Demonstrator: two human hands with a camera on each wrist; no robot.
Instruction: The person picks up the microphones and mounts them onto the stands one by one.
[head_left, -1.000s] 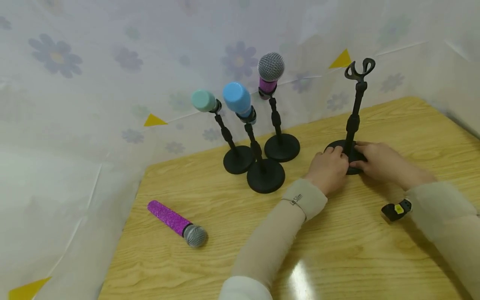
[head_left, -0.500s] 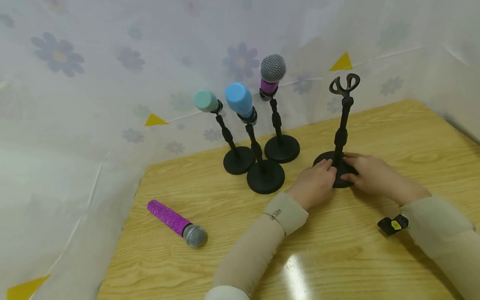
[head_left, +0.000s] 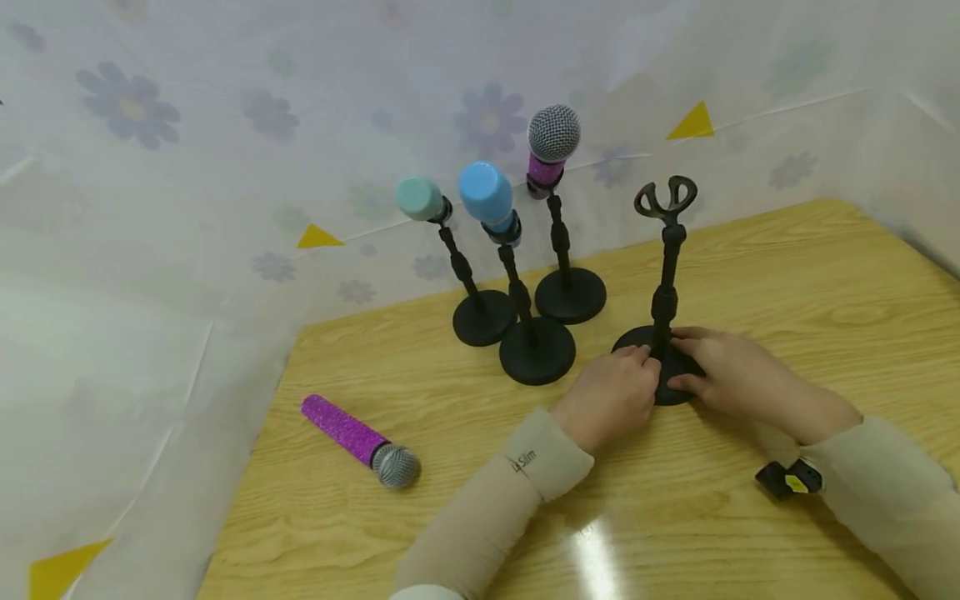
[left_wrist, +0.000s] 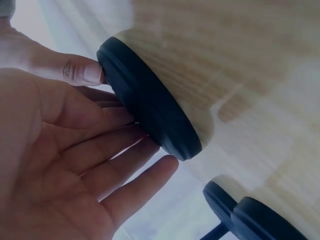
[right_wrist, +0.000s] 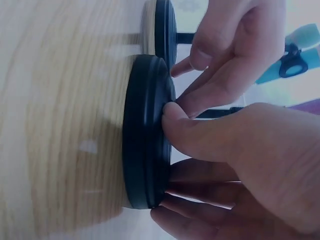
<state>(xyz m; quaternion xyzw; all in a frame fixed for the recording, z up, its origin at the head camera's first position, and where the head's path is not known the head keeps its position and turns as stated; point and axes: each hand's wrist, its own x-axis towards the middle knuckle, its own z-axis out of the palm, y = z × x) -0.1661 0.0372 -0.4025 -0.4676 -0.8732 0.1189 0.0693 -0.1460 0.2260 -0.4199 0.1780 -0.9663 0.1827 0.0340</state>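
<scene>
In the head view, a black microphone stand [head_left: 664, 303] with an unfilled clip on top stands upright at right of centre. Its round base [right_wrist: 145, 135] lies between my two hands. My left hand [head_left: 609, 398] holds the base from the left, fingers reaching beside the pole; the left wrist view shows several fingertips against the base's top. From the right, my right hand [head_left: 738, 375] grips the base, thumb on its top surface in the right wrist view. Part of the base is hidden under the hands.
Three stands hold a mint-topped microphone [head_left: 420, 198], a blue-topped microphone [head_left: 486, 193] and a purple microphone [head_left: 553, 137] with a silver grille. A glittery purple microphone [head_left: 345, 429] lies at the left of the wooden table [head_left: 480, 533]. A flowered sheet [head_left: 225, 167] hangs behind.
Both hands have slid the unfilled microphone stand toward me and a little left, nearer the other stands. Those stands and the lying microphone have stayed in place.
</scene>
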